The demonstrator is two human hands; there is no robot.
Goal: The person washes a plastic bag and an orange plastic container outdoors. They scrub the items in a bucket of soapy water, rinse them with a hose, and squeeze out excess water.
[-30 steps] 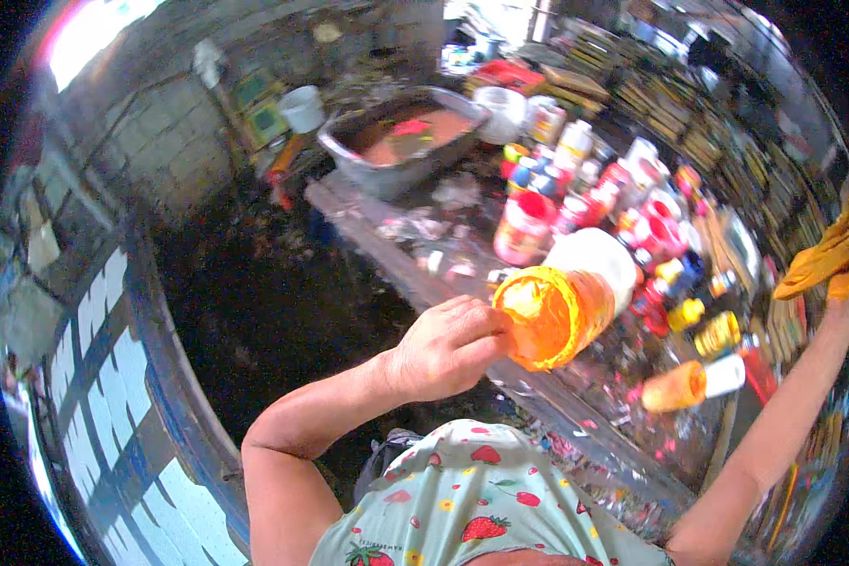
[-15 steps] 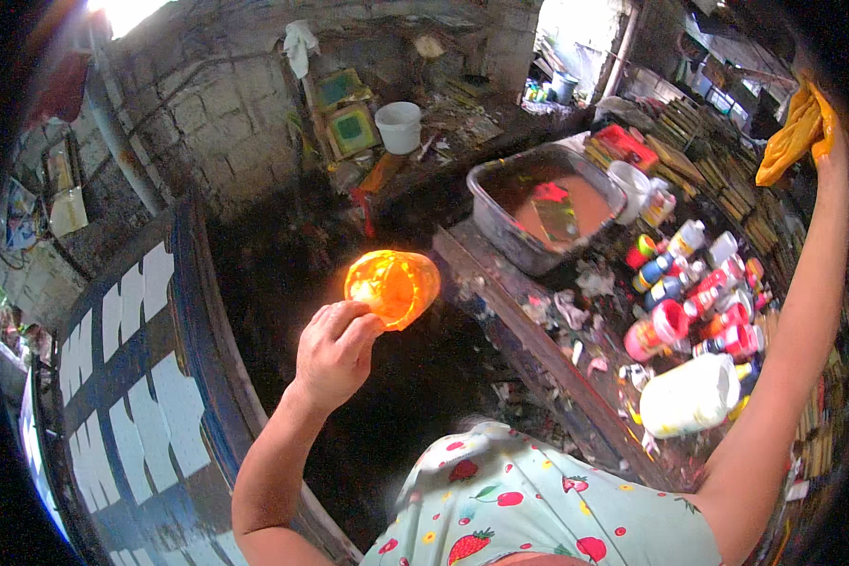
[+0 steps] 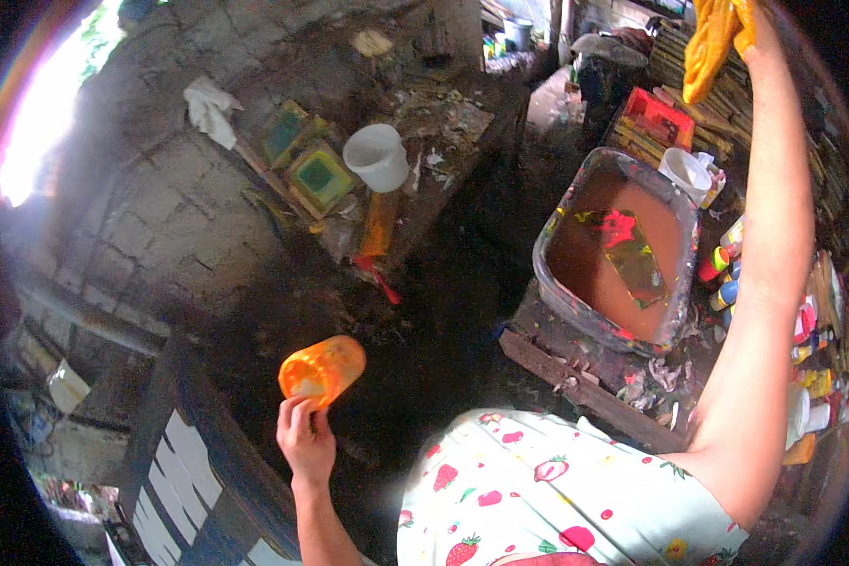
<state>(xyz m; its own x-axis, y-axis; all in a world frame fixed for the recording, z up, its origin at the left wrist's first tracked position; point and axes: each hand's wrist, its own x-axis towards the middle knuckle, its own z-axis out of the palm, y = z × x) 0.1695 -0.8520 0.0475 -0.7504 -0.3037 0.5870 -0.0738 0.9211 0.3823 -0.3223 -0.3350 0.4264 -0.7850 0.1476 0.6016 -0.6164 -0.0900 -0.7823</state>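
Your left hand (image 3: 306,439) is low and nearest you, fingers closed around the rim of an orange translucent cup (image 3: 322,370); the cup lies tipped on its side, held out over the dark floor (image 3: 424,321), touching nothing else. Your strawberry-print shirt (image 3: 547,500) fills the bottom edge. To your left runs a dark board with white rectangular patches (image 3: 174,472). To your right, a wooden tabletop (image 3: 575,377) carries a clear plastic tub (image 3: 679,283) with paint-smeared walls, holding brown liquid with a red and a yellowish sheet lying in it. Just beside the tub on its right stand small paint bottles (image 3: 726,274) in several colours, and at its far corner a white cup (image 3: 684,173). Your right arm stretches up along the right side, well apart from the left hand; your right hand (image 3: 759,24) is at the top edge, gripping a yellow cloth (image 3: 712,42) that hangs down from it. Farther off, against the stone wall (image 3: 160,217), a white bucket (image 3: 377,156) stands next to green and yellow square frames (image 3: 316,174); a white rag (image 3: 208,108) hangs beyond them to the left. A red box (image 3: 660,118) sits beyond the tub.
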